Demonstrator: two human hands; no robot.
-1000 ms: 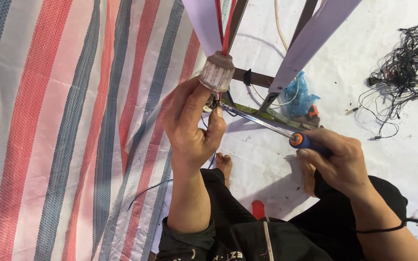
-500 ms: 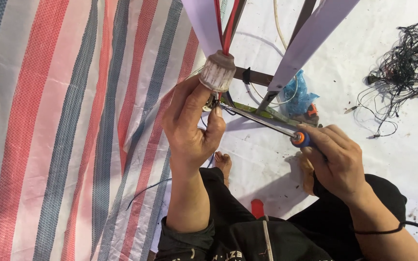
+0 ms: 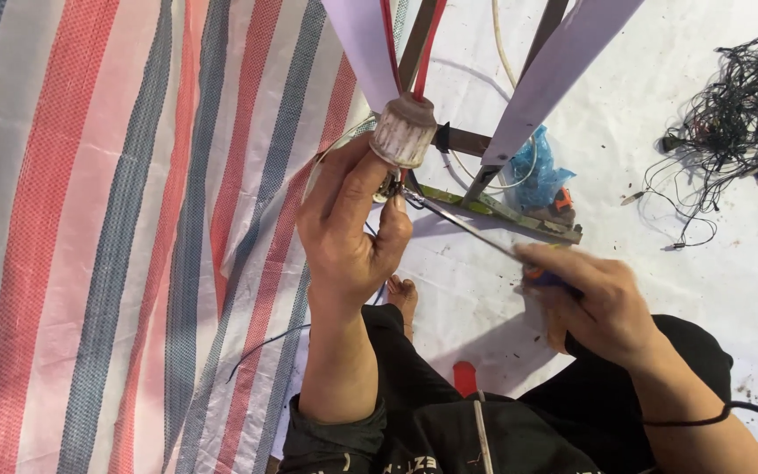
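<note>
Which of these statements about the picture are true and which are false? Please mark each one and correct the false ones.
1. The left hand grips the part just under the round whitish cap. True.
2. The right hand holds a hammer. False: it holds a screwdriver by its handle, and the thin metal shaft reaches toward the left hand.
3. The striped sheet on the ground is green and yellow. False: its stripes are red, blue-grey and white.
4. A tangle of dark wires lies at the upper right. True.
5. A blue plastic bag lies near the metal frame. True.
</note>
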